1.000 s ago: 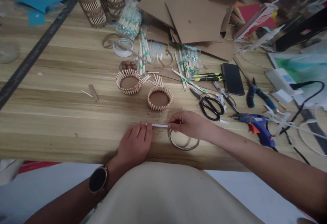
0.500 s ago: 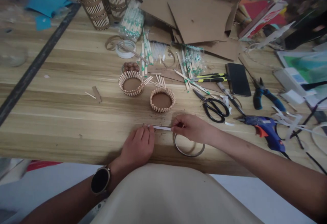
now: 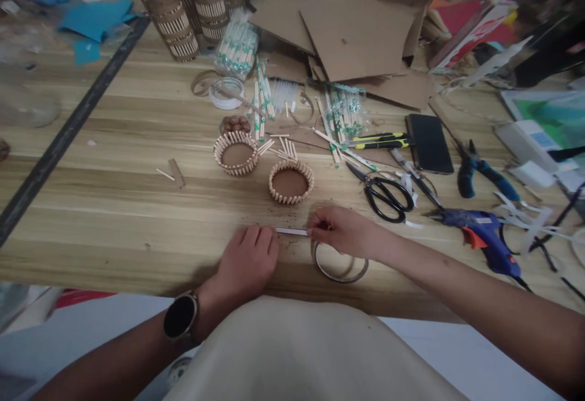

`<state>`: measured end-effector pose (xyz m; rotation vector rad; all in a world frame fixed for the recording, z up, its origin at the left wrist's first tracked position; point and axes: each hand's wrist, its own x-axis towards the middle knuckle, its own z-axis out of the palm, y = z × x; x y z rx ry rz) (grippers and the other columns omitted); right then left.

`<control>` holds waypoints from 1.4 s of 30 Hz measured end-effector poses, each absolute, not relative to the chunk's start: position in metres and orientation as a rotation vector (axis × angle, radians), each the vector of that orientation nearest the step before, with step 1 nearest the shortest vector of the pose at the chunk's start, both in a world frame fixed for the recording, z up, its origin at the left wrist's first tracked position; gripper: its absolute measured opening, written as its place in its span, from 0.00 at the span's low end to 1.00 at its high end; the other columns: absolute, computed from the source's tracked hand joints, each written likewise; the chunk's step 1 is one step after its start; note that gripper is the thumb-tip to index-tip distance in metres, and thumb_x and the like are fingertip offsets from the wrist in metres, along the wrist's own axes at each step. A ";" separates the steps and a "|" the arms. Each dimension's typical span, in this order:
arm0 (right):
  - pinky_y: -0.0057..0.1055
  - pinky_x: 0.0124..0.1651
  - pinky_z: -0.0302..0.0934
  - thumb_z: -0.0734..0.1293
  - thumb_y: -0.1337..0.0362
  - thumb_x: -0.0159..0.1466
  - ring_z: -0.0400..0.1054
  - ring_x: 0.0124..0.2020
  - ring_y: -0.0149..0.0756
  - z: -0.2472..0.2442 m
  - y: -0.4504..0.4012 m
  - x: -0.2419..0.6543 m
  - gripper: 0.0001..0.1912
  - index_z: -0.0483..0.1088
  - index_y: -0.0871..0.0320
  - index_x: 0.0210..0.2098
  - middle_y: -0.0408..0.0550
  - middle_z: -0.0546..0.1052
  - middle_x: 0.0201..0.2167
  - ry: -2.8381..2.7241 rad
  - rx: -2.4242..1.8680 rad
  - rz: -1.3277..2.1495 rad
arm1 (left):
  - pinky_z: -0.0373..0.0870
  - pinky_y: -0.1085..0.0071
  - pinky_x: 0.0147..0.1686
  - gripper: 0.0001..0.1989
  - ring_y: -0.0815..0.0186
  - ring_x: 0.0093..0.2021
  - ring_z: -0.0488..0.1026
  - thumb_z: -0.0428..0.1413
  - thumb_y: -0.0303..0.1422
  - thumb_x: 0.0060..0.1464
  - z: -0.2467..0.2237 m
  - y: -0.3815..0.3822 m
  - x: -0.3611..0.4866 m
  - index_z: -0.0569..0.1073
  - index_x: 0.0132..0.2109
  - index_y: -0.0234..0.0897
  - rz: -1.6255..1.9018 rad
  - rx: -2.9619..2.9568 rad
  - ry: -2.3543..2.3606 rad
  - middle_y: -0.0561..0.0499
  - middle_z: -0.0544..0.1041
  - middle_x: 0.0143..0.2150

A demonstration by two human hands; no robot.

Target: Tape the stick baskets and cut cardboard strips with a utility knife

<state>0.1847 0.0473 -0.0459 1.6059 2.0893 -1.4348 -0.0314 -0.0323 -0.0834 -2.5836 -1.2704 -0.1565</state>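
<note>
A narrow white strip (image 3: 292,231) lies stretched between my two hands near the table's front edge. Its left end is under the curled fingers of my left hand (image 3: 251,258), which rests closed on the wood. My right hand (image 3: 338,230) pinches the right end between thumb and fingers. Below my right hand, a coiled strip forms a ring (image 3: 340,280) on the table. Just beyond the hands stand two round pieces edged with short sticks, one nearer (image 3: 290,183) and one farther left (image 3: 236,153).
Black scissors (image 3: 388,198), a blue glue gun (image 3: 484,230), pliers (image 3: 475,169) and a phone (image 3: 429,144) lie to the right. Cardboard (image 3: 351,29), stick bundles (image 3: 237,44) and small towers (image 3: 173,26) stand farther back. A dark ruler-like bar (image 3: 75,124) crosses the left.
The camera view has shifted slightly. My left hand's fingers sit a little more curled over the strip, while my right hand keeps nearly the same place.
</note>
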 end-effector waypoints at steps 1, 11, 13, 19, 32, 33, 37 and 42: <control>0.27 0.25 0.51 0.63 0.61 0.63 0.59 0.19 0.28 -0.045 0.047 0.185 0.09 0.69 0.56 0.28 0.38 0.69 0.19 2.099 1.603 -1.441 | 0.70 0.65 0.31 0.10 0.58 0.33 0.74 0.52 0.20 0.61 -0.081 -0.029 -0.034 0.79 0.42 0.29 -0.140 -2.619 -1.325 0.44 0.77 0.32; 0.29 0.30 0.56 0.65 0.62 0.64 0.66 0.27 0.33 -0.029 0.038 0.183 0.08 0.73 0.57 0.30 0.44 0.76 0.25 2.157 1.580 -1.354 | 0.70 0.64 0.46 0.10 0.60 0.43 0.73 0.54 0.25 0.64 -0.063 0.012 -0.054 0.80 0.43 0.36 -0.285 -3.137 -1.693 0.48 0.78 0.39; 0.29 0.30 0.55 0.64 0.62 0.64 0.65 0.27 0.33 -0.028 0.037 0.184 0.08 0.73 0.57 0.31 0.44 0.75 0.25 2.144 1.576 -1.343 | 0.69 0.64 0.47 0.10 0.60 0.43 0.73 0.54 0.25 0.64 -0.059 0.016 -0.053 0.81 0.42 0.36 -0.204 -3.184 -1.670 0.48 0.78 0.38; 0.29 0.31 0.54 0.64 0.62 0.65 0.65 0.28 0.33 -0.027 0.032 0.190 0.08 0.73 0.57 0.33 0.44 0.76 0.27 2.223 1.561 -1.283 | 0.68 0.65 0.47 0.08 0.59 0.45 0.72 0.57 0.26 0.63 -0.053 0.018 -0.044 0.82 0.42 0.37 -0.118 -3.292 -1.549 0.47 0.78 0.41; 0.29 0.29 0.50 0.63 0.64 0.67 0.65 0.26 0.33 -0.006 0.015 0.200 0.07 0.71 0.55 0.33 0.45 0.77 0.28 2.270 1.565 -1.088 | 0.59 0.72 0.30 0.07 0.67 0.30 0.69 0.53 0.29 0.52 -0.043 0.018 -0.033 0.74 0.29 0.37 -0.158 -3.466 -2.412 0.55 0.75 0.27; 0.29 0.29 0.51 0.63 0.64 0.67 0.66 0.27 0.33 -0.004 0.011 0.201 0.07 0.72 0.55 0.34 0.45 0.77 0.29 2.292 1.562 -1.039 | 0.58 0.73 0.28 0.07 0.68 0.28 0.67 0.52 0.30 0.52 -0.044 0.016 -0.031 0.73 0.28 0.37 -0.189 -3.430 -2.518 0.56 0.73 0.26; 0.29 0.28 0.49 0.63 0.67 0.67 0.71 0.28 0.35 0.002 -0.005 0.197 0.05 0.71 0.55 0.36 0.45 0.78 0.30 2.374 1.509 -0.832 | 0.53 0.73 0.27 0.07 0.69 0.26 0.62 0.51 0.31 0.50 -0.049 0.008 -0.024 0.66 0.25 0.38 -0.282 -3.244 -2.773 0.58 0.67 0.23; 0.31 0.25 0.42 0.64 0.70 0.68 0.73 0.27 0.36 0.007 -0.011 0.184 0.06 0.70 0.57 0.35 0.45 0.78 0.28 2.410 1.372 -0.559 | 0.53 0.72 0.27 0.07 0.68 0.27 0.61 0.50 0.31 0.50 -0.047 0.004 -0.022 0.65 0.25 0.39 -0.421 -3.065 -2.847 0.58 0.65 0.22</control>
